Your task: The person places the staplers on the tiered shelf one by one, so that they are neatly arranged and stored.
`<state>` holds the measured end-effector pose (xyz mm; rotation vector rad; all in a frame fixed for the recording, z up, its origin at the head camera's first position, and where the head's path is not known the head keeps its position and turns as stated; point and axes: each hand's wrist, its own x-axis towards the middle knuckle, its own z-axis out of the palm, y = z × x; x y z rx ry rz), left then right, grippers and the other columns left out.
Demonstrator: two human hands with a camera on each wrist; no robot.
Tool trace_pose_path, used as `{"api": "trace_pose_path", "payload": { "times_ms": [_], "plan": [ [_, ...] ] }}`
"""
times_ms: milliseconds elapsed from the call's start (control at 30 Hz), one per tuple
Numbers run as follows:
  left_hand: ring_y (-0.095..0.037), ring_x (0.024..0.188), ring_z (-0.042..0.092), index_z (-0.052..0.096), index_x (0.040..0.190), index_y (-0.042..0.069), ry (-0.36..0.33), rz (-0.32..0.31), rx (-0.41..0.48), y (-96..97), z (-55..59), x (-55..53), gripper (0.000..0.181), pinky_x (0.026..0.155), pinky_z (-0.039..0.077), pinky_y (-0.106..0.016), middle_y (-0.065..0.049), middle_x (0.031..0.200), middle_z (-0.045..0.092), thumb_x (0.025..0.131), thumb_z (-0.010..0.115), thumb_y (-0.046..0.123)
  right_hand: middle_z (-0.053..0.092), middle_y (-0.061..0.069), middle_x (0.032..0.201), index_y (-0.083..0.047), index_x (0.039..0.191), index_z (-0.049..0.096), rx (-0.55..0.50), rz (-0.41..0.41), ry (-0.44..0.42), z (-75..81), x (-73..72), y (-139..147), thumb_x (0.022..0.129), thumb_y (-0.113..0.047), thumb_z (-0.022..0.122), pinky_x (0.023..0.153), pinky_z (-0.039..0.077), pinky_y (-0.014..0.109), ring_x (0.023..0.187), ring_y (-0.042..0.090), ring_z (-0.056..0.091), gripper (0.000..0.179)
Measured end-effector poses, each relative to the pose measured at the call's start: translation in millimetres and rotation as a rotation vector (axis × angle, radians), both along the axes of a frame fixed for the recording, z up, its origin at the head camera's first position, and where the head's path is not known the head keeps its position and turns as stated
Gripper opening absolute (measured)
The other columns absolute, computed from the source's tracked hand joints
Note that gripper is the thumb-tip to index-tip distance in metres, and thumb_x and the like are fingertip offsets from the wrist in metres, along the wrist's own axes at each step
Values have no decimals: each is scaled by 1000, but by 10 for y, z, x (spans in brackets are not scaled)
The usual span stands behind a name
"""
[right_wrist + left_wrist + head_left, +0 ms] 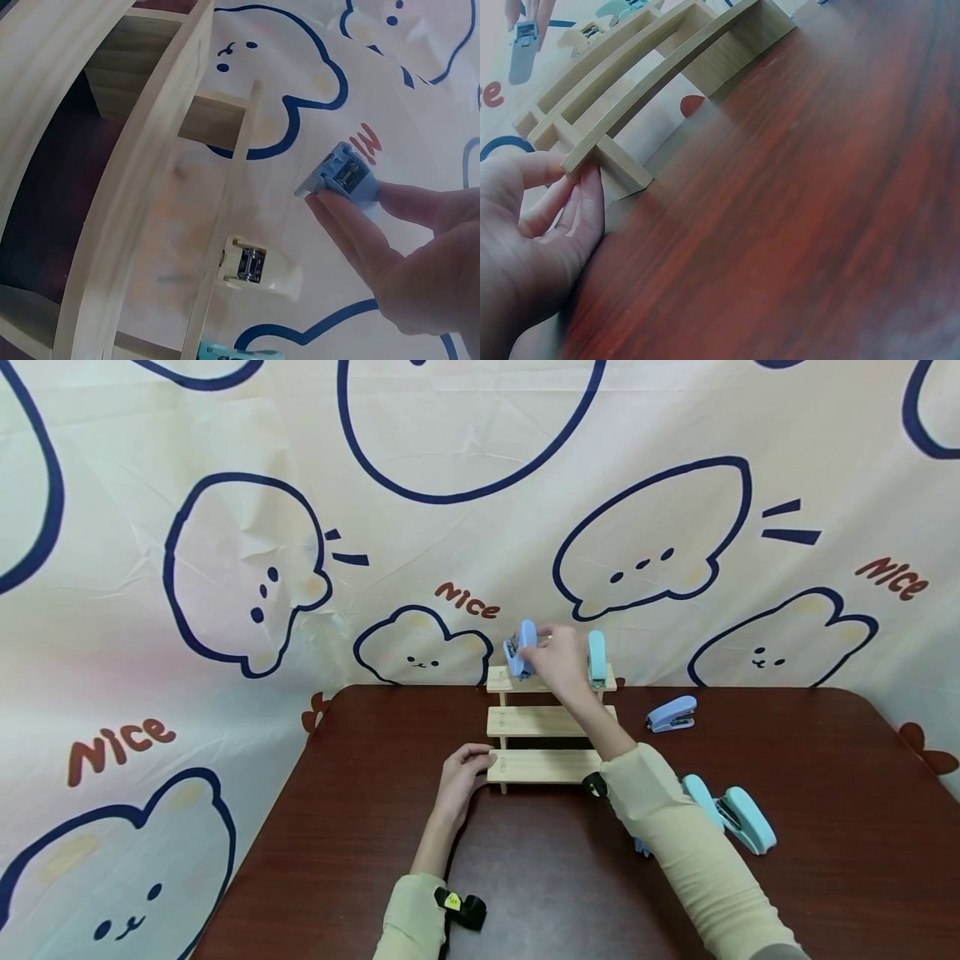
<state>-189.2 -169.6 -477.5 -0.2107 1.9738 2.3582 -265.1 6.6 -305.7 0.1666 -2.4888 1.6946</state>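
A light wooden three-step rack (551, 722) stands on the table. My right hand (558, 664) pinches a blue stapler (522, 649) over the left part of the top step; in the right wrist view the stapler (346, 174) is apart from the wood. On that same step are a cream stapler (262, 268), hidden behind my hand in the head view, and a teal stapler (597, 657) at the right end. My left hand (459, 781) holds the left end of the lowest step between thumb and fingers, as the left wrist view also shows at the board's end (576, 161).
Right of the rack, another blue stapler (672, 714) lies on the dark brown table (360, 827). Nearer, two teal staplers (748, 821) lie close together, one partly behind my right sleeve (675, 835). A blue item (642, 847) peeks out there. A printed cloth (420, 552) hangs behind.
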Motion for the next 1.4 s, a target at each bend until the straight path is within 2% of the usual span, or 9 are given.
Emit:
{"api": "trace_pose_path", "payload": {
  "times_ms": [100,233,467,600,733,967,1067,1200,1400],
  "plan": [
    [-12,83,64,59,126,-16,-2,-4,2,3,23,3,33,72,54,-26,-2,95,65,99,65,3,71,30,111,13,134,60,52,-11,14,-16,-7,-51,93,-1,71,70,62,37,90,36,75,44],
    [-13,84,64,57,126,-18,7,-19,13,16,181,81,34,73,55,-26,-3,95,65,98,64,1,72,29,109,13,130,63,115,-34,52,-39,-25,-112,92,0,71,63,61,31,85,35,76,41],
    [-14,86,64,58,124,-17,26,-34,13,41,328,194,32,74,55,-27,-2,96,65,99,64,3,71,31,114,13,122,68,225,-69,119,-105,-73,-182,91,3,72,66,62,33,88,36,75,33],
    [-14,86,64,57,126,-17,9,-35,8,36,294,160,34,74,54,-27,-2,95,65,99,64,2,72,29,107,13,112,71,264,-80,166,-145,-90,-209,91,6,70,68,62,36,91,37,75,22],
    [-13,85,63,58,125,-17,3,-25,12,29,155,69,32,74,54,-27,-1,94,64,99,65,2,73,25,92,10,92,70,290,-82,198,-166,-94,-239,92,7,66,64,61,36,79,34,72,5],
    [-11,84,62,63,123,-10,12,-1,18,32,-20,10,31,73,54,-26,1,94,64,98,69,8,59,16,69,-3,68,51,374,-59,238,-238,-106,-265,92,11,58,51,45,28,58,22,51,29],
    [-12,84,62,62,123,-12,15,-9,23,35,112,82,31,73,54,-26,-1,94,64,98,67,5,58,16,69,0,70,54,401,-46,230,-246,-110,-275,93,10,60,49,43,27,56,22,51,26],
    [-13,85,62,57,125,-18,14,-28,28,26,299,165,33,73,54,-26,-2,95,64,98,64,1,68,23,81,10,85,66,433,-41,210,-226,-124,-299,94,4,67,54,52,30,64,27,63,12],
    [-13,86,62,58,125,-17,9,-29,13,7,321,177,33,73,54,-26,-2,95,65,99,64,2,72,23,85,13,94,70,430,-33,213,-262,-141,-328,93,-3,76,62,57,34,69,29,68,18]
  ]
}}
